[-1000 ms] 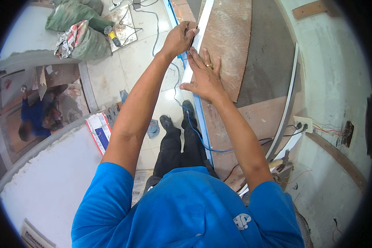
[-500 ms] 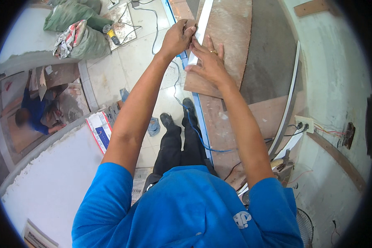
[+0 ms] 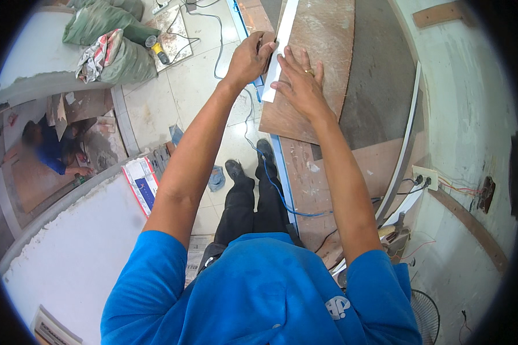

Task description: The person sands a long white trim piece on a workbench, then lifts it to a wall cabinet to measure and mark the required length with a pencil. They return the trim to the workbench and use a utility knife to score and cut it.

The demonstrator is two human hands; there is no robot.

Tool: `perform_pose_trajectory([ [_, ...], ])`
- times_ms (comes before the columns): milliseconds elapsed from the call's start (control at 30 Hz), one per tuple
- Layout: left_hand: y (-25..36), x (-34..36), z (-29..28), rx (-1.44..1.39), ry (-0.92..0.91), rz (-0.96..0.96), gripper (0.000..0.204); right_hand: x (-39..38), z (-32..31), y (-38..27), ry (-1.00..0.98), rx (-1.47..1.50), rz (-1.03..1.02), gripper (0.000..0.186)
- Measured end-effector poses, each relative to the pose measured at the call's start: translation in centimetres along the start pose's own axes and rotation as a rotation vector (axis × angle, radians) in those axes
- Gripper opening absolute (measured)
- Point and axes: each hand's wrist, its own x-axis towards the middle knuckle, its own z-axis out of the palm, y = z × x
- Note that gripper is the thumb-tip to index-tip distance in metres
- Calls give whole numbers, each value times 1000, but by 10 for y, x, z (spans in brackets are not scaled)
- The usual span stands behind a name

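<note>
A long white strip (image 3: pixel 284 29) lies along the left edge of a brown plywood board (image 3: pixel 326 34). Against the strip's left side, my left hand (image 3: pixel 251 58) is closed, its thumb and fingertips at the edge. Something small and dark shows at those fingertips, too little of it to name. My right hand (image 3: pixel 303 81), with a ring on one finger, is spread flat on the plywood. Its thumb and index fingertip touch the strip's right edge.
Under the plywood is a brown work surface with a blue-edged side (image 3: pixel 286 184). A blue cable (image 3: pixel 276 187) loops past my shoes. Sacks (image 3: pixel 121 60) and a yellow-black tool (image 3: pixel 157 50) are far left. A wall socket (image 3: pixel 425 178) is right. A person in blue (image 3: pixel 49 146) works at left.
My right hand has slid a little right and spread flatter, showing more of the strip's near end. My left hand stays at the strip's edge. The person at left has shifted.
</note>
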Motion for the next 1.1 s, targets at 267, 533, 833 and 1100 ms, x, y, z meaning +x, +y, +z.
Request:
perform_pose_trajectory([
  [267, -8, 16, 10, 23, 84, 41, 51, 2, -1, -2, -6, 39, -17, 75],
  [533, -21, -53, 15, 63, 180, 123, 43, 0, -9, -12, -69, -55, 45, 73],
  [833, -16, -48, 8, 31, 95, 25, 46, 4, -14, -25, -132, -97, 117, 71],
  [1100, -3, -3, 3, 89, 92, 54, 46, 4, -11, -26, -98, -109, 94, 72],
])
